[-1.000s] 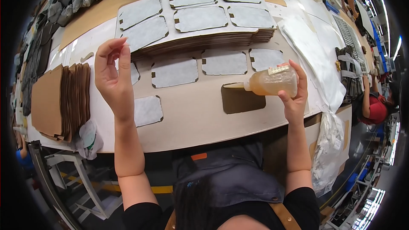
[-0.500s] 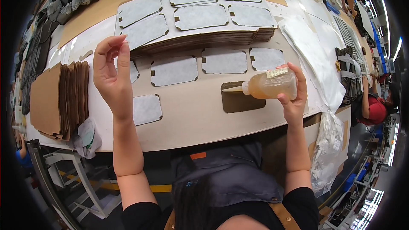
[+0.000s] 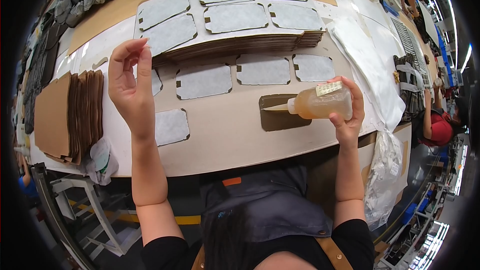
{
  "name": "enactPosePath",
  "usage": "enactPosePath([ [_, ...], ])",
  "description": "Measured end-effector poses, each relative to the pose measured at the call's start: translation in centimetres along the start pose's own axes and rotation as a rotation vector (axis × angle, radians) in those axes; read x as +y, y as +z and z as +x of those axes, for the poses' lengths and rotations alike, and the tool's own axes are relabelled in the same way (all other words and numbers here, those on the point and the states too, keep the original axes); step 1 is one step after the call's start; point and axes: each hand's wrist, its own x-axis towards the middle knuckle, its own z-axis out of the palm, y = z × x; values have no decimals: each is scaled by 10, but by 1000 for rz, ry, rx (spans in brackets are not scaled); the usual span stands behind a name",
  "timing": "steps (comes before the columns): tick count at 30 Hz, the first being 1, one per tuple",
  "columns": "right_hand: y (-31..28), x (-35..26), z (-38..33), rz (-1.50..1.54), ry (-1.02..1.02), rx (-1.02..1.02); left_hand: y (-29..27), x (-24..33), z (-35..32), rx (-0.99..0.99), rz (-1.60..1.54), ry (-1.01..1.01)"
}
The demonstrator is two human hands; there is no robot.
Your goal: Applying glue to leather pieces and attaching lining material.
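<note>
Gluing in hand: right hand (image 3: 347, 115) grips bottle (image 3: 320, 104), nozzle over brown patch (image 3: 282, 115); left hand (image 3: 131, 87) raised, fingertips pinched, contents indiscernible; next, squeeze gently

Your right hand (image 3: 347, 115) covers the rear end of the amber squeeze bottle with the pointed nozzle (image 3: 320, 103); its base cannot be seen. The bottle also hides part of the dark brown cardboard cut-out (image 3: 280, 117) beneath it. Whether your raised left hand (image 3: 131, 87) pinches anything between thumb and forefinger cannot be determined. The tall stack of brown cardboard sheets with grey pads (image 3: 235, 25) conceals its lower layers. The seated person in the red top (image 3: 440, 127) is small and distorted at the right rim.
</note>
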Motion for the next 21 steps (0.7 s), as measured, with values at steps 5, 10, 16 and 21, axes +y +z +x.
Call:
enactPosePath([
  [5,-2,0,0,-6,-17,-12,0,0,-1,1,4,0],
  [10,-3,0,-1,-14,-65,-29,3,2,0,27,-31,-27],
  [16,-6,-4,-4,-50,-88,-80,4,3,1,33,-39,-21],
  [21,3,0,-5,25,-74,-47,3,1,-1,32,-35,-18],
])
